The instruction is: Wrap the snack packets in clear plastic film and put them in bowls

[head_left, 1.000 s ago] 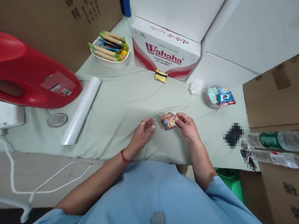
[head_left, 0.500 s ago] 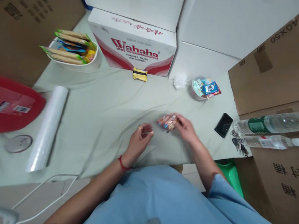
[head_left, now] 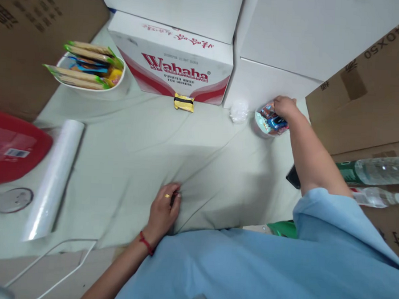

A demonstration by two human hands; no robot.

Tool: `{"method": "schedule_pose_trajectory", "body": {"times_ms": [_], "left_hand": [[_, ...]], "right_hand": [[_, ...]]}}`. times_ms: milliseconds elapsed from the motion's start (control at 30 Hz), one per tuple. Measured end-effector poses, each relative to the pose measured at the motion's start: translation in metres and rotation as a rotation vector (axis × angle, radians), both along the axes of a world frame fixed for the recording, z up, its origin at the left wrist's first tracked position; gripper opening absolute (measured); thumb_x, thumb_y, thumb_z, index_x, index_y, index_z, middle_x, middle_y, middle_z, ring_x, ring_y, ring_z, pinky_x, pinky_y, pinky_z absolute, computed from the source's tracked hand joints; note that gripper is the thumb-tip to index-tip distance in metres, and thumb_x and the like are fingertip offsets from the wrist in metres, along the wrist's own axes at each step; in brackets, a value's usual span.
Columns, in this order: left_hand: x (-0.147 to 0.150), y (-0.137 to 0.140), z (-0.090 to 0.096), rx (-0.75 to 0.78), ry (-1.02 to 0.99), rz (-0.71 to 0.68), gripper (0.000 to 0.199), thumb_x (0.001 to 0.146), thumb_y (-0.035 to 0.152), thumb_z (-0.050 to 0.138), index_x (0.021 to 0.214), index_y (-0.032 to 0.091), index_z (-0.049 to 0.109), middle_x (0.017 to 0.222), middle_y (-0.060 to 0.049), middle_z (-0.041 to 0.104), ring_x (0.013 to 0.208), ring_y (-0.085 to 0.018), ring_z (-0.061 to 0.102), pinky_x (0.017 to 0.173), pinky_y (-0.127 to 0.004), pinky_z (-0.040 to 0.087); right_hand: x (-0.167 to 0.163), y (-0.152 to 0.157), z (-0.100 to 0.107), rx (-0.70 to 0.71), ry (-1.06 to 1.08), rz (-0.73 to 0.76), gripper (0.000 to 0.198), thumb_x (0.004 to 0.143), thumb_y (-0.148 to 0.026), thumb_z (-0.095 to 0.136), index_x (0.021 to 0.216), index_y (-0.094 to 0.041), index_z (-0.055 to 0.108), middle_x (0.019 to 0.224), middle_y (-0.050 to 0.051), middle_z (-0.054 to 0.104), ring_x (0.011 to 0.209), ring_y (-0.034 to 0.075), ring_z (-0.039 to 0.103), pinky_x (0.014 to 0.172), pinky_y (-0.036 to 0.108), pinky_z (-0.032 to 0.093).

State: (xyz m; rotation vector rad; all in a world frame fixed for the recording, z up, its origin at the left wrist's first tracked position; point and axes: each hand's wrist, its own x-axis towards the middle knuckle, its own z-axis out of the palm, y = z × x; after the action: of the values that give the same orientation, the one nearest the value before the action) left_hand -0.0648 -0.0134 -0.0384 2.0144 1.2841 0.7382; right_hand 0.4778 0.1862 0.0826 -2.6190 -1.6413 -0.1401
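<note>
At the back right, my right hand (head_left: 285, 108) reaches into a small clear plastic bowl (head_left: 261, 129). Its fingers are closed on a reddish-brown snack packet (head_left: 267, 109) at the bowl's rim, partly covered by the hand. Blue and pale green snack packets (head_left: 276, 122) lie in the same bowl. Near the front edge of the table, my left hand (head_left: 164, 208) rests on the cloth with loosely curled fingers, the thumb apart from them. Nothing shows in it.
A white tub (head_left: 122, 85) of long packets stands back left, beside the Wahaba carton (head_left: 176, 72). A yellow packet (head_left: 184, 102) lies before the carton, a crumpled clear wrap (head_left: 239, 111) beside the bowl. A plastic roll (head_left: 55, 177) and red container (head_left: 15, 149) are left; bottles (head_left: 382, 170) right.
My right hand has carried the reddish-brown packet from the middle of the table up and right to the bowl. My left hand has come down onto the cloth, nearer my body.
</note>
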Motion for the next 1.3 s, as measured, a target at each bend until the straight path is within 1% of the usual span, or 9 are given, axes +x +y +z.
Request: {"method": "schedule_pose_trajectory", "body": {"times_ms": [67, 167, 400, 500, 600, 667, 767, 933, 1300], "left_hand": [[0.0, 0.0, -0.004, 0.043, 0.011, -0.018, 0.025, 0.102, 0.026, 0.052, 0.122, 0.02, 0.064, 0.118, -0.01, 0.073, 0.111, -0.025, 0.07, 0.099, -0.042, 0.059], [0.0, 0.0, -0.01, 0.103, 0.009, -0.031, 0.024, 0.102, 0.023, 0.052, 0.122, 0.021, 0.064, 0.118, -0.01, 0.073, 0.112, -0.025, 0.069, 0.1, -0.042, 0.059], [0.002, -0.001, -0.013, 0.162, 0.01, -0.041, 0.023, 0.101, 0.02, 0.052, 0.121, 0.02, 0.065, 0.118, -0.011, 0.073, 0.111, -0.024, 0.069, 0.1, -0.042, 0.058], [0.001, -0.001, -0.012, 0.148, -0.004, -0.042, 0.024, 0.101, 0.02, 0.051, 0.121, 0.021, 0.065, 0.117, -0.011, 0.073, 0.111, -0.024, 0.069, 0.1, -0.042, 0.058], [0.001, 0.0, -0.012, 0.125, -0.007, -0.04, 0.024, 0.101, 0.021, 0.051, 0.12, 0.021, 0.065, 0.118, -0.01, 0.073, 0.111, -0.024, 0.069, 0.101, -0.044, 0.058], [0.001, 0.0, -0.012, 0.123, -0.011, -0.042, 0.023, 0.101, 0.022, 0.051, 0.12, 0.021, 0.065, 0.118, -0.01, 0.073, 0.111, -0.025, 0.069, 0.102, -0.044, 0.058], [0.001, 0.0, -0.013, 0.118, -0.014, -0.044, 0.023, 0.101, 0.022, 0.052, 0.118, 0.022, 0.066, 0.117, -0.01, 0.073, 0.111, -0.025, 0.068, 0.102, -0.044, 0.057], [-0.001, 0.001, -0.013, 0.109, -0.022, -0.073, 0.021, 0.1, 0.023, 0.052, 0.111, 0.022, 0.069, 0.119, -0.01, 0.072, 0.111, -0.025, 0.069, 0.102, -0.044, 0.058], [-0.047, -0.004, -0.008, 0.277, 0.184, 0.049, 0.022, 0.099, 0.025, 0.055, 0.113, 0.021, 0.072, 0.123, -0.014, 0.07, 0.116, -0.03, 0.067, 0.1, -0.05, 0.058]], "right_hand": [[-0.009, -0.005, -0.004, -0.087, -0.043, -0.056, 0.036, 0.105, -0.03, 0.057, 0.124, -0.002, 0.07, 0.135, 0.027, 0.06, 0.129, 0.035, 0.05, 0.104, 0.055, 0.041], [-0.019, -0.011, -0.005, -0.131, -0.033, -0.084, 0.044, 0.109, -0.032, 0.048, 0.132, 0.002, 0.064, 0.142, 0.031, 0.05, 0.136, 0.037, 0.039, 0.107, 0.058, 0.036], [-0.028, -0.008, 0.014, -0.169, 0.095, -0.132, 0.042, 0.11, -0.029, 0.045, 0.136, 0.0, 0.062, 0.138, 0.027, 0.054, 0.126, 0.029, 0.043, 0.107, 0.054, 0.033], [-0.033, -0.021, 0.032, -0.043, 0.155, -0.119, 0.047, 0.114, -0.034, 0.036, 0.138, -0.004, 0.062, 0.139, 0.027, 0.055, 0.123, 0.028, 0.044, 0.105, 0.053, 0.035], [-0.056, -0.047, 0.041, 0.172, 0.046, -0.021, 0.045, 0.113, -0.039, 0.038, 0.135, -0.011, 0.065, 0.141, 0.024, 0.055, 0.123, 0.032, 0.047, 0.104, 0.052, 0.038], [-0.079, -0.067, 0.033, 0.179, -0.009, 0.042, 0.039, 0.111, -0.04, 0.043, 0.127, -0.014, 0.068, 0.135, 0.022, 0.059, 0.121, 0.034, 0.052, 0.101, 0.051, 0.042], [-0.106, -0.093, 0.003, 0.05, -0.007, 0.058, 0.031, 0.105, -0.038, 0.054, 0.118, -0.014, 0.07, 0.128, 0.023, 0.064, 0.111, 0.037, 0.061, 0.092, 0.052, 0.046], [-0.106, -0.116, -0.041, -0.024, 0.023, -0.02, 0.027, 0.103, -0.026, 0.05, 0.115, -0.016, 0.072, 0.122, 0.025, 0.066, 0.099, 0.035, 0.066, 0.082, 0.047, 0.047], [-0.037, -0.176, -0.048, -0.044, -0.048, -0.2, 0.038, 0.106, -0.031, 0.042, 0.119, -0.019, 0.075, 0.123, 0.017, 0.069, 0.089, 0.025, 0.059, 0.073, 0.033, 0.037]]}}
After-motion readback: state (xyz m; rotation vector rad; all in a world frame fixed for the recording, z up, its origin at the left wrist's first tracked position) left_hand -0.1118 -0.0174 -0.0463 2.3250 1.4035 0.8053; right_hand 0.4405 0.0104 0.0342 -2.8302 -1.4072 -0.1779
